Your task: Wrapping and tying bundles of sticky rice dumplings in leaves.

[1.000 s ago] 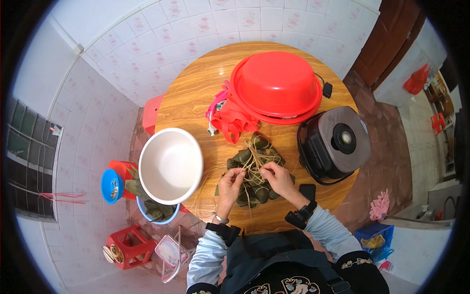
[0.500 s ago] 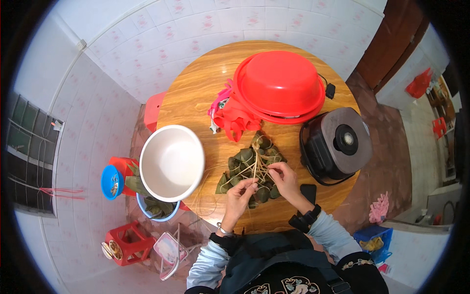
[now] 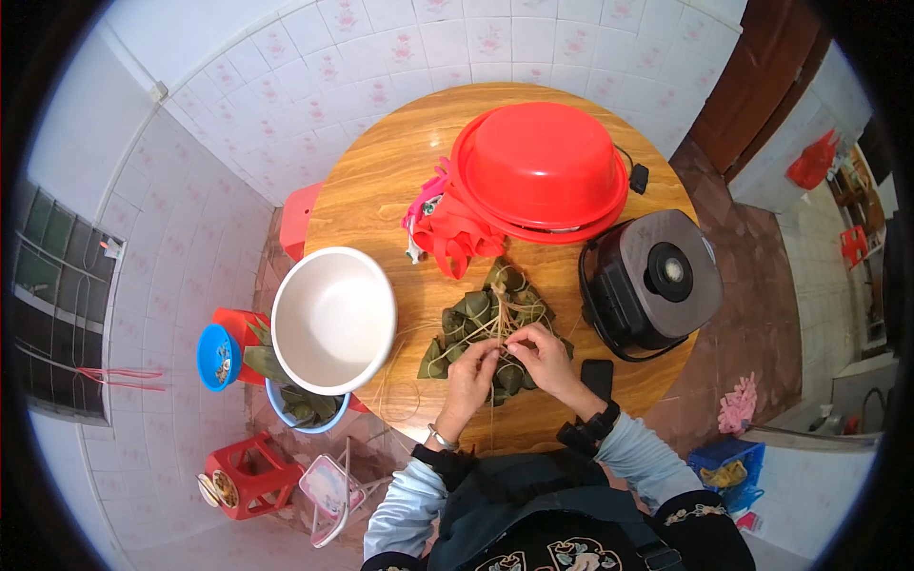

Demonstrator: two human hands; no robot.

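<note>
A bunch of leaf-wrapped rice dumplings [image 3: 471, 309] lies near the front of the round wooden table, several of them tied with pale straw-like strings [image 3: 503, 309] that gather at the middle. Over the near side of the bunch, my left hand [image 3: 467, 378] pinches the strings between thumb and fingers. Right beside it, my right hand [image 3: 545, 362] is closed on the strings too, its fingertips almost meeting those of the left. Loose string ends trail left across the table edge. My hands partly hide the nearest dumplings.
A white basin [image 3: 333, 319] stands left, above a tub of leaves [image 3: 309, 404]. Behind the dumplings are a red bag [image 3: 457, 236] and an upturned red basin [image 3: 543, 162]. A black rice cooker [image 3: 657, 281] and a phone [image 3: 597, 378] sit on the right.
My right hand has moved left and slightly down, from the right side of the strings to beside my left hand. The left hand has barely shifted, still pinching the strings.
</note>
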